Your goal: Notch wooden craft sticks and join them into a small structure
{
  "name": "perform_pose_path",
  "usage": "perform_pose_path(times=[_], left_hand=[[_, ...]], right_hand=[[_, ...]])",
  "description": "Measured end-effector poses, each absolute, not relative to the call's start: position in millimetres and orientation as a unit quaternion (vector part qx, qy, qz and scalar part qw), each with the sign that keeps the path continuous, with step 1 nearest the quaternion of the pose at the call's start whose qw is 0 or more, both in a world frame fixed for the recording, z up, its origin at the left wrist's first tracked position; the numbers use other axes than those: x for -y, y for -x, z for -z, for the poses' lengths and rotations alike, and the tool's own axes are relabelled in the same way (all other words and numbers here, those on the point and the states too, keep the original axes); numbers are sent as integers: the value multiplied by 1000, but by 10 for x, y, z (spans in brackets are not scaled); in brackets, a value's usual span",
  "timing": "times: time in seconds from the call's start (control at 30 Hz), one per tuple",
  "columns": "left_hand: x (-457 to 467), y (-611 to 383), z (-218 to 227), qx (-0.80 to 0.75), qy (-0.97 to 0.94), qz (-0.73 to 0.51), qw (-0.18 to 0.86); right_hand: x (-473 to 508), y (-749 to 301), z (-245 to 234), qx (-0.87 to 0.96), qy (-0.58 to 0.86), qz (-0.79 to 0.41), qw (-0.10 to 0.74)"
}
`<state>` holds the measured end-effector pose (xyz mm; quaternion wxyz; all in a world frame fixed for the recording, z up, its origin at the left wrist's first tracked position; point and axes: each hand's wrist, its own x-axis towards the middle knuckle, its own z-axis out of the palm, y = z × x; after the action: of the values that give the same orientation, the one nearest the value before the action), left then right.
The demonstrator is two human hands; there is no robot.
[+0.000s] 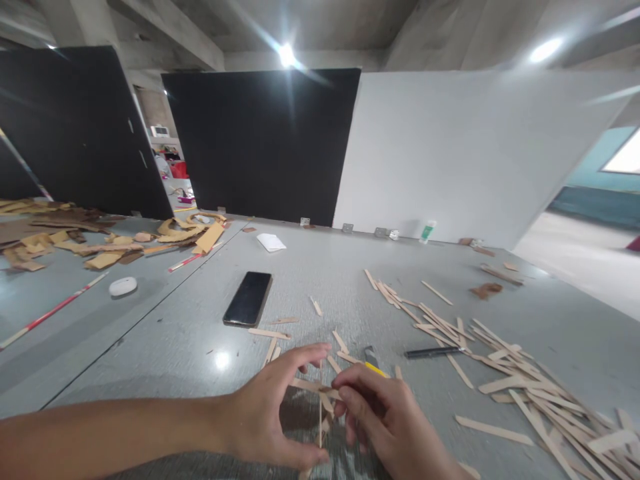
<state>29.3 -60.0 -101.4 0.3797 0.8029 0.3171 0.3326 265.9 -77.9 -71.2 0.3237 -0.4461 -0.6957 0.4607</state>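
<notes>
My left hand (273, 410) curls over a small cluster of wooden craft sticks (320, 400) at the near edge of the grey table (320, 273), thumb and fingers pinching them. My right hand (385, 420) is closed beside it, fingertips pinched on the same sticks, with a yellow-handled tool (374, 365) showing just above its knuckles; whether it grips that tool is unclear. Loose sticks lie around both hands.
A black phone (248, 298) lies face up ahead of my left hand. A black pen (433, 351) and a large scatter of sticks (520, 373) spread to the right. Cardboard scraps (100, 243), a white round object (123, 286) and black panels stand at left and behind.
</notes>
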Motion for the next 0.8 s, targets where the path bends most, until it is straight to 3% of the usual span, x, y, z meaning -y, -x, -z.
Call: perform_pose_path(times=[0.13, 0.37, 0.6, 0.8], left_hand=[[606, -295, 1003, -349, -784, -337, 387], [583, -307, 974, -335, -781, -359, 387], [521, -339, 1053, -325, -760, -410, 386], [496, -344, 1086, -347, -759, -404, 375]], right_hand=[[765, -2732, 652, 789, 432, -309, 309], [699, -2879, 623, 919, 282, -84, 262], [257, -2930, 460, 840, 425, -81, 326], [-648, -3081, 336, 788, 537, -103, 282]])
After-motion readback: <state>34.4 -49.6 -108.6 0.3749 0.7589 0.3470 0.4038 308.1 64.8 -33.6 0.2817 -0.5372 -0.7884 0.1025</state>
